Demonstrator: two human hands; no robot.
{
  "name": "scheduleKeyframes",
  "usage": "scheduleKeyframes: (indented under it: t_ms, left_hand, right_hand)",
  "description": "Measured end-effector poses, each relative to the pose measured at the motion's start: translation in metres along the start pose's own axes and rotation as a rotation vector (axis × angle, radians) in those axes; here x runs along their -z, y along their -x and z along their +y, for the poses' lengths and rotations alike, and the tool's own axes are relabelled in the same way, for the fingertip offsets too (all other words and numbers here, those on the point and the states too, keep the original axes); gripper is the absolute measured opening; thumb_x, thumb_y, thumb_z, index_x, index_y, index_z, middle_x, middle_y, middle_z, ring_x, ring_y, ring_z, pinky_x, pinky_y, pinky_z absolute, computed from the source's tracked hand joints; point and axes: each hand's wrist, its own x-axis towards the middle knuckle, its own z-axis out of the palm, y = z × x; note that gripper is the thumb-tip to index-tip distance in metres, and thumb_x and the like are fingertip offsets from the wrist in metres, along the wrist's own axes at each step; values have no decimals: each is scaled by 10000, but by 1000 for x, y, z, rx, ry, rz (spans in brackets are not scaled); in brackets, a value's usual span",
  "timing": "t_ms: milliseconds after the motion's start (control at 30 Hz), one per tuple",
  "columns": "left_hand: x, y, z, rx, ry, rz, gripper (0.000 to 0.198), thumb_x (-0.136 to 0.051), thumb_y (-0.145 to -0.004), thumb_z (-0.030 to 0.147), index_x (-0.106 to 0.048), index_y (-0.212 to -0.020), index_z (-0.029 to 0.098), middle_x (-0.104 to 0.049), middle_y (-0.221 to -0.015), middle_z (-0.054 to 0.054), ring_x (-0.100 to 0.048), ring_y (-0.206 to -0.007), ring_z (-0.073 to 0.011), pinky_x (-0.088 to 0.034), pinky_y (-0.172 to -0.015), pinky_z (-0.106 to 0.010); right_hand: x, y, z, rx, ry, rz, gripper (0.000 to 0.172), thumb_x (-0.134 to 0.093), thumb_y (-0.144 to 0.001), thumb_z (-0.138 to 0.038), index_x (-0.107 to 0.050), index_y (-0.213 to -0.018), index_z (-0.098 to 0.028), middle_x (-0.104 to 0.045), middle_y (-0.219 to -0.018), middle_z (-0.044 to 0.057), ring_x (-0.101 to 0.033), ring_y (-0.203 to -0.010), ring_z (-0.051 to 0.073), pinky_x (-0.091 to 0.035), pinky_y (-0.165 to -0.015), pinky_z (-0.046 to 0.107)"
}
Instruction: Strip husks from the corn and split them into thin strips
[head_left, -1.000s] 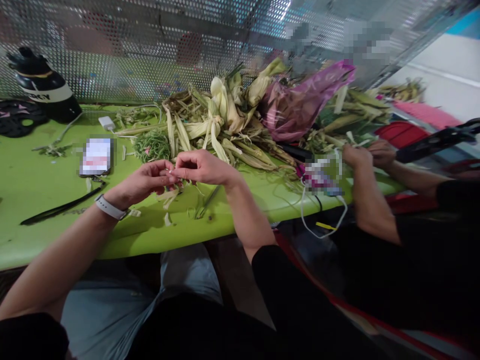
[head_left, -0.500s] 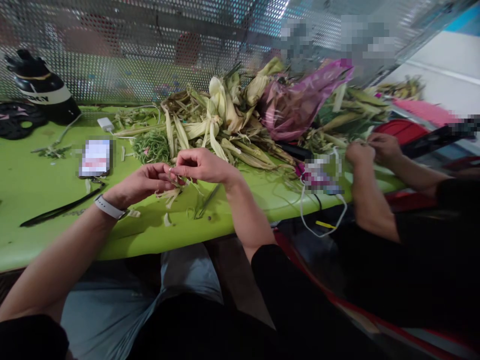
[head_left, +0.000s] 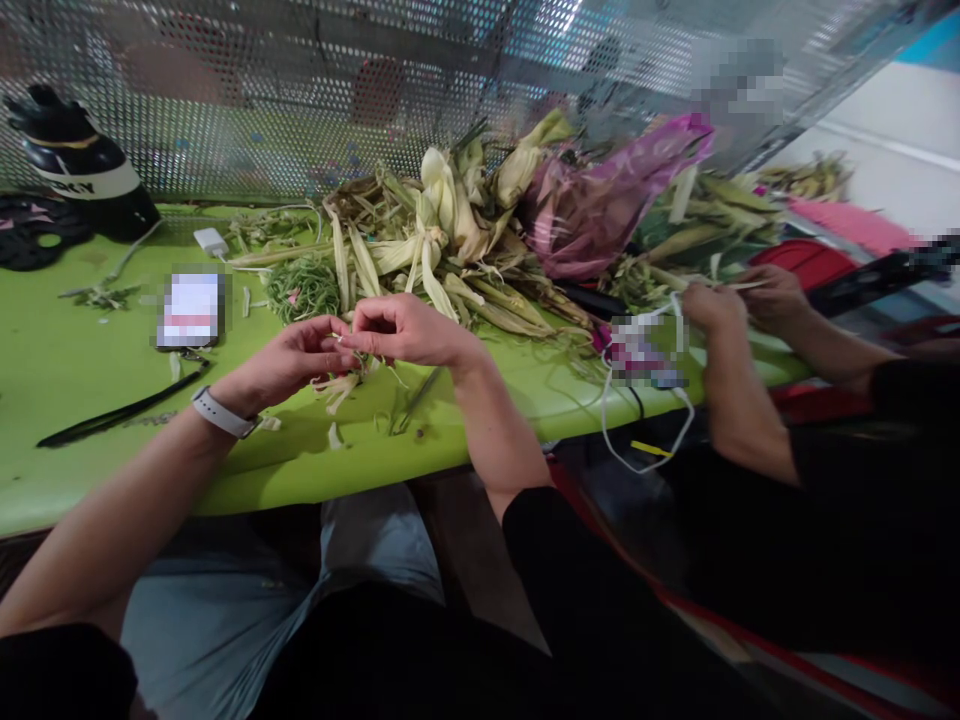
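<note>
My left hand, with a white watch band at the wrist, meets my right hand just above the green tabletop. Thumb and fingers of both are pinched on a small piece of pale corn husk. Narrow strips of it dangle under the fingertips. Most of the piece is hidden by my fingers. Directly behind my hands lies a tangle of thin green strips. A thin rod-like tool and loose husk scraps lie on the table below my right hand.
Corn husks are heaped at the back beside a purple plastic bag. At left are a phone, a black strap, a white plug and a dark bottle. A co-worker's hands work at right, near a white cable.
My hands stay together at almost the same spot, with small finger shifts. The co-worker's hands now stretch a pale strip between them. The view has shifted very slightly.
</note>
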Motion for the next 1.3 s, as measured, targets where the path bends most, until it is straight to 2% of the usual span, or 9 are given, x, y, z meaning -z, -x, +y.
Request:
scheduleKeyframes:
  t_ms: [133,300,467,667,767,900,1033,1200,1300]
  left_hand:
    - [-2,1,2,55,-4,10,269,-842,-709,149,-631,-876,140,-674,-703,10,-544,-498,-39,-342,-410,-137]
    - [-1,2,1,149,97,8,242,-766,-699,100,-632,-895,143,-661,-679,-3,-496,-452,-41,-268,-359,-131]
    - [2,-1,-1,184,193,-44,272,-684,-656,101,-626,-919,137,-710,-740,-64,-544,-488,-78,-248,-346,-128]
    - [0,-2,-1,204,205,-93,239,-751,-686,185,-634,-885,123,-722,-754,-81,-525,-492,-65,-236,-346,-115]
    - [0,-1,-4,214,194,-47,277,-804,-699,174,-646,-919,119,-725,-740,-64,-516,-474,-44,-262,-359,-103]
    - [3,-2,-8,223,221,-23,276,-832,-708,153,-682,-938,120,-741,-761,-64,-575,-505,-53,-292,-362,-99]
    - [6,-3,-7,220,226,-23,223,-824,-725,123,-723,-923,114,-769,-859,-94,-631,-572,-74,-366,-390,-106]
    - [6,-3,-4,189,223,72,94,-801,-750,93,-743,-821,114,-767,-865,-79,-620,-570,-51,-427,-428,-90]
    - [6,-3,-3,169,222,132,62,-764,-775,81,-758,-809,132,-765,-855,-67,-666,-638,-72,-501,-506,-101]
  right_hand:
    - [0,1,0,-21,-39,-33,364,-635,-928,-485,-564,-793,-154,-528,-666,-36,-421,-573,62,-329,-553,213]
    - [1,1,3,-19,-47,-63,311,-656,-916,-431,-568,-801,-157,-544,-683,-35,-431,-571,62,-342,-542,208]
    - [1,0,4,-27,-38,-55,312,-677,-909,-425,-575,-799,-152,-579,-681,-24,-450,-571,64,-361,-547,213]
    - [3,1,4,-95,-86,-110,300,-637,-943,-429,-635,-879,-137,-629,-717,5,-535,-587,78,-422,-552,213]
    - [4,1,4,-119,-75,-125,280,-617,-956,-411,-645,-895,-139,-631,-731,9,-566,-610,88,-446,-576,221]
    - [4,1,3,-95,-23,-112,299,-595,-966,-442,-619,-903,-151,-622,-741,3,-549,-619,90,-425,-594,232]
    - [2,1,1,-57,58,-15,377,-628,-928,-528,-571,-849,-164,-570,-701,-20,-476,-620,91,-364,-608,247]
    - [1,3,2,-69,61,71,447,-629,-897,-609,-561,-833,-172,-560,-684,-25,-459,-619,96,-333,-609,257]
    - [0,4,1,-57,61,94,452,-645,-883,-614,-565,-827,-173,-579,-705,-18,-469,-629,96,-336,-617,259]
